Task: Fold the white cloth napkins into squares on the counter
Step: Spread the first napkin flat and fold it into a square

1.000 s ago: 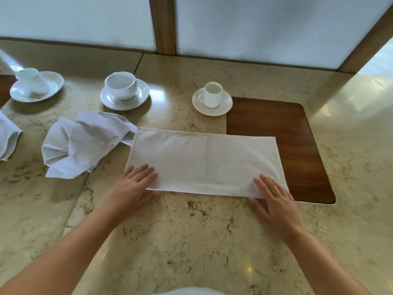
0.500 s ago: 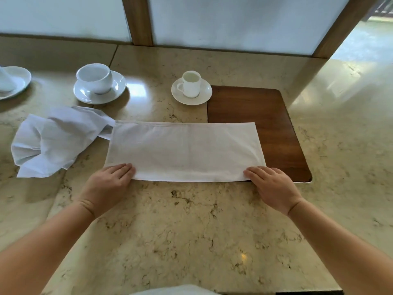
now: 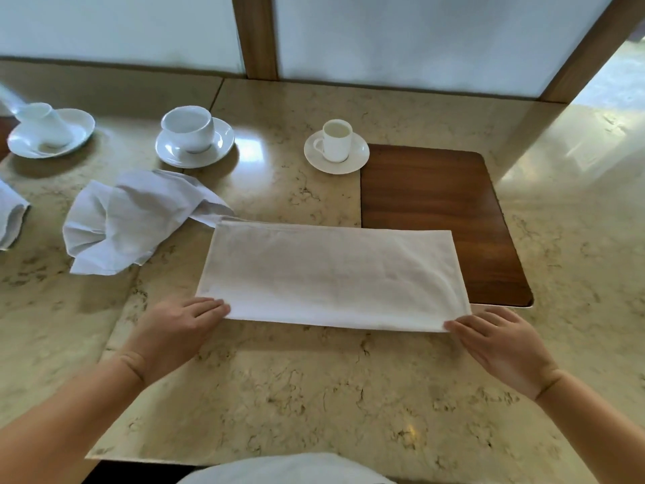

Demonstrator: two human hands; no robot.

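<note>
The white cloth napkin (image 3: pixel 331 277), folded into a long rectangle, lies flat on the marble counter (image 3: pixel 314 396) directly ahead of me, its right end overlapping the dark wooden inlay (image 3: pixel 436 190) set into the stone. My left hand (image 3: pixel 174 330) is at the napkin's near left corner, fingers curled over the hem in a grip that looks closed on the cloth, though the thumb is hidden beneath. My right hand (image 3: pixel 502 347) meets the near right corner, fingertips (image 3: pixel 457 324) touching the edge, which stands slightly raised off the counter; whether that grip has actually closed on the fabric I cannot tell. A crumpled napkin (image 3: pixel 129 221) sits just beyond the left end of the folded one, its tail touching the far left corner. Farther back stand three white cups on saucers: a small one (image 3: pixel 335 141) beside the inlay, a wider one (image 3: pixel 188 129) to its left, and a tipped cup (image 3: pixel 42 125) at the far left.
</note>
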